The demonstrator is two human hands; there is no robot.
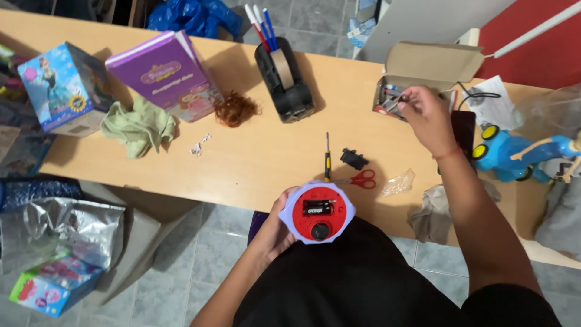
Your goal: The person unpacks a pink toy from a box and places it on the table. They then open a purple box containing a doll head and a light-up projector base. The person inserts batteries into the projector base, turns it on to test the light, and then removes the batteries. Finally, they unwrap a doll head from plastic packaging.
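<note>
The toy base (317, 212), a round lilac and red piece, lay underside up on the person's lap, just short of the table (254, 163) edge; its battery bay stood open with one black cell showing inside. The left hand (273, 233) cupped the base's left rim, fingers curled under it; that grip looked firm enough, though keeping the bay level would, I judge, stop the seated cell from sliding. Just beyond the base lay a screwdriver (327, 158), scissors (361, 179) and a small black cover (353, 159); keeping the cover in sight seemed wise. Well beyond the base and to its right, the right hand (426, 115) reached into an open cardboard box (417, 69), fingertips pinched among small cells; whether it had one gripped I could not tell. Picking a single cell and checking its polarity against the bay would suit this step.
</note>
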